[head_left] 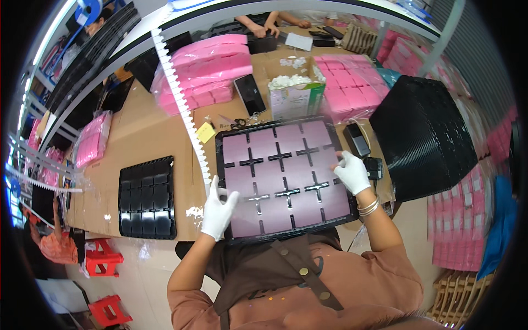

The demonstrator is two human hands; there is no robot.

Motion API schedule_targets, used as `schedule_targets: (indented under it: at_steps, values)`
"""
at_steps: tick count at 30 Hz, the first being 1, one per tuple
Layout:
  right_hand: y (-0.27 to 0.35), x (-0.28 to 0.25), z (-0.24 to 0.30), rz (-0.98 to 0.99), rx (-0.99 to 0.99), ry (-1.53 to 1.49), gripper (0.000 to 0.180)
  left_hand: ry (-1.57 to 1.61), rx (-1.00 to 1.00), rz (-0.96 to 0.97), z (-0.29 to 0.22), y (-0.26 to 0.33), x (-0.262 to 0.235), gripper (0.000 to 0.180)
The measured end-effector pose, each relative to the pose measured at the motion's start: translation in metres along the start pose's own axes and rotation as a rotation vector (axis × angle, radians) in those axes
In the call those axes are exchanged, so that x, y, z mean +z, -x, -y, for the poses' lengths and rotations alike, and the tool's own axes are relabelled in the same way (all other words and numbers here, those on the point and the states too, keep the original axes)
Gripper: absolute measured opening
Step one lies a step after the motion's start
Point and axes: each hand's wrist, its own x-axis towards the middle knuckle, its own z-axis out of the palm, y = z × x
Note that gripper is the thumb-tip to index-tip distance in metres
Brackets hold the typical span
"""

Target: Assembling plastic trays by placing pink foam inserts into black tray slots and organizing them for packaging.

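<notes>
A black plastic tray (pixel 286 242) lies in front of me on the cardboard-covered table. Flat mauve pieces (pixel 268 208) fill its cells, with black cross-shaped dividers showing between them. My left hand (pixel 218 212), in a white glove, is at the tray's left edge, thumb and fingers apart. Over the right edge is my right hand (pixel 352 172), also gloved, with bare fingertips bent above the mauve pieces and slightly spread. I see nothing held in either hand. Whether the fingertips touch the tray is hard to make out.
Left lies another black tray (pixel 147 198); right stands a tall stack of black trays (pixel 423 137). Behind are pink wrapped packs (pixel 352 85), an open carton (pixel 297 100) with white bits, a phone (pixel 250 94) and a white toothed strip (pixel 184 99). A co-worker's hands (pixel 264 27) are beyond.
</notes>
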Motion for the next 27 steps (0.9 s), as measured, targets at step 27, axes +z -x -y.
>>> schedule_targets:
  at_steps: [27]
  values:
    - [-0.057,0.026,0.046,0.226,-0.652,0.640,0.081,-0.948,0.722,-0.024,-0.009,-0.108,0.036,0.060]
